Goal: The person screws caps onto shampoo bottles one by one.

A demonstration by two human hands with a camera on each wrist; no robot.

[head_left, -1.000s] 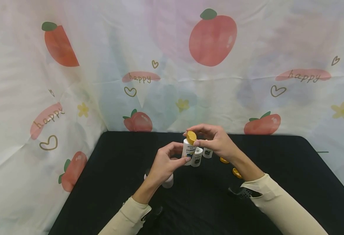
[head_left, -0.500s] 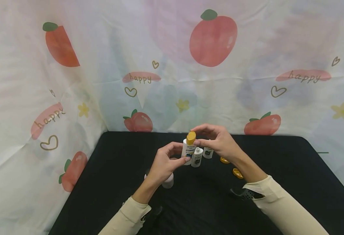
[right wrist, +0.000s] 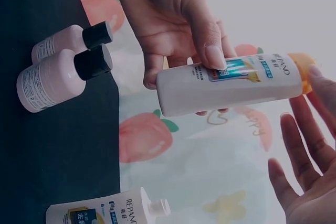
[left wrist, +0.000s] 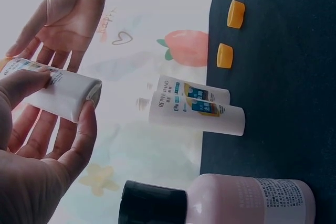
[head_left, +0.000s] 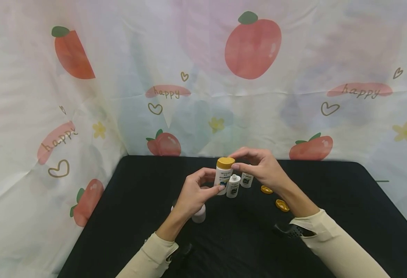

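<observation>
Left hand (head_left: 196,193) has a white bottle (head_left: 221,181) gripped between thumb and fingers, up off the black table (head_left: 245,243) — and the right hand (head_left: 265,170) pinches the gold cap (head_left: 225,163) sitting on its top! Two uncapped bottles (left wrist: 197,109) stand just beside it, two loose caps (head_left: 282,205) lie near the right wrist — and two pink bottles (right wrist: 52,82) with black tops stand by the left forearm.

One white flattened bottle (right wrist: 181,95), label printed in blue and yellow, is held nearly upright in the left hand (head_left: 197,189), its yellow-orange cap (head_left: 225,163) on top, pinched by the right hand (head_left: 264,168).
</observation>
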